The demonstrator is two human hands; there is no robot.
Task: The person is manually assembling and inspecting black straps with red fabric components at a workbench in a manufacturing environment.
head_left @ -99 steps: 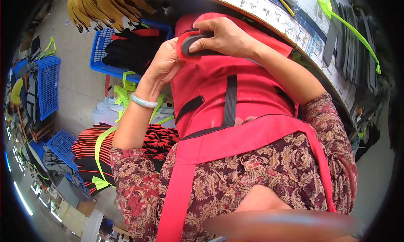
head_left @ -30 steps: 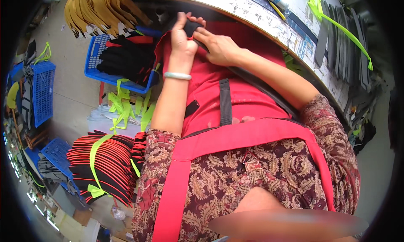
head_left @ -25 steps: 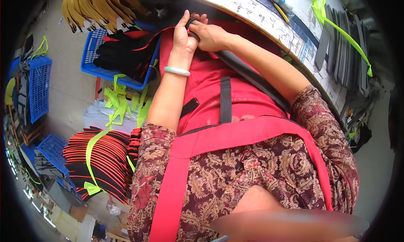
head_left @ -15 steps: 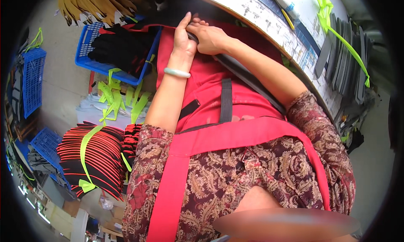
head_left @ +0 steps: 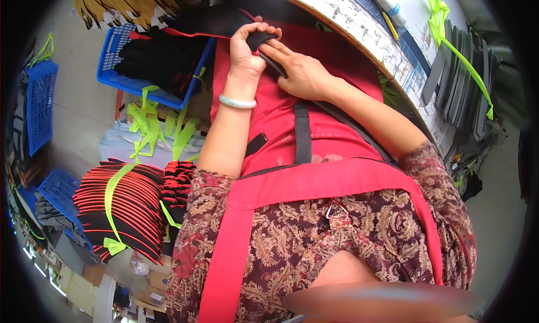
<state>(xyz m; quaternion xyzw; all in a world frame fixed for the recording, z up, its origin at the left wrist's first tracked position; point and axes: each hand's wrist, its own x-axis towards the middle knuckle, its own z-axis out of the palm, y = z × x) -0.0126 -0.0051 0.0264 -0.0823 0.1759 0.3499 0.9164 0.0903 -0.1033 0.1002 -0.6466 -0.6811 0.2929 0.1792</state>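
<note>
My left hand (head_left: 248, 49), a pale bangle on its wrist, is closed with curled fingers round the end of a black fabric piece (head_left: 261, 40). A black sheet with a red edge (head_left: 216, 21) stretches leftward from beside that hand. Close to it on the right, my right hand (head_left: 304, 75) has its fingers pointing at the held fabric and closed over a long dark strip (head_left: 273, 63). The strip emerges below the right hand and slants down along the red apron (head_left: 275, 126). My right palm is hidden.
A blue basket (head_left: 182, 103) of black pieces stands left of my hands, below hanging tan pieces (head_left: 120, 6). Tied red-edged black pieces (head_left: 120, 211) are stacked lower left. To the right, a worn white table (head_left: 359, 28) carries a yellow pen (head_left: 390, 25) and bundled grey strips (head_left: 466, 76).
My right hand has shifted slightly right and down, off my left palm. The left fingers have curled round the black fabric, which shows more now.
</note>
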